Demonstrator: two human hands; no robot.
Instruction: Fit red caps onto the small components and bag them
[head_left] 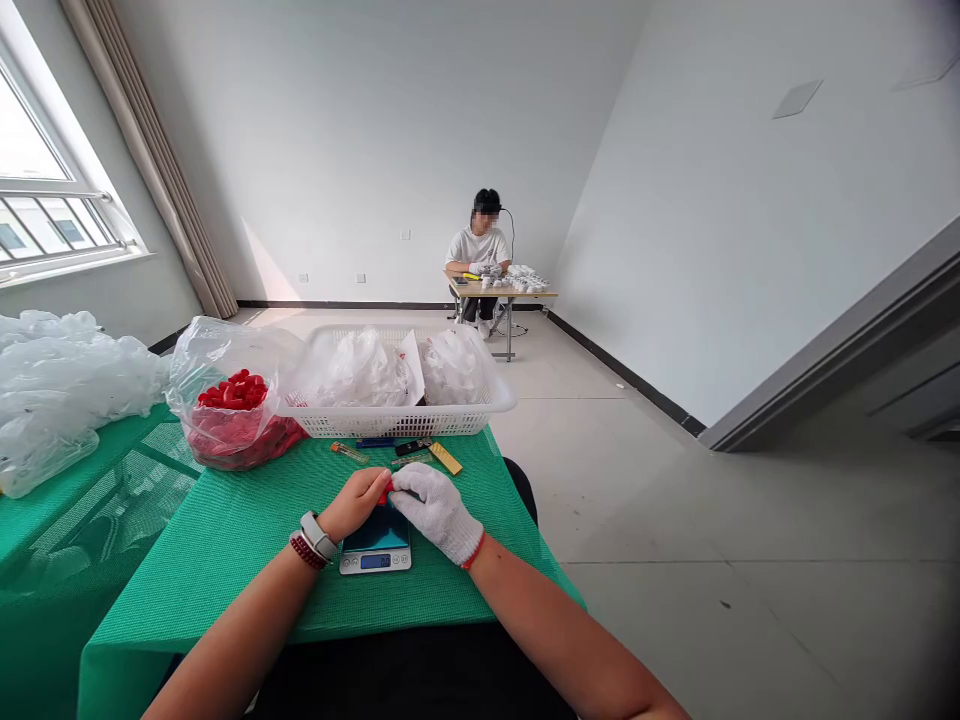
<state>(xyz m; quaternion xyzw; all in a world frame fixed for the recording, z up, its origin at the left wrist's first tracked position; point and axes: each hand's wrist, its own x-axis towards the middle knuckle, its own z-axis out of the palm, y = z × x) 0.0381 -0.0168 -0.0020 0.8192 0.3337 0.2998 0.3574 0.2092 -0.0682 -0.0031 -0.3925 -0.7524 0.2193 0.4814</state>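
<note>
Left hand (352, 503), gloved right hand (436, 512) pinch one red cap (385, 492) above scale (375, 562).

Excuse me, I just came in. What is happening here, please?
A person's bare left hand and white-gloved right hand hold a small red piece just above a digital scale on a green-covered table. Farther along the table sit a clear bag of red pieces and a white plastic basket of clear bags. In the distance, another person sits working at a separate table.
</note>
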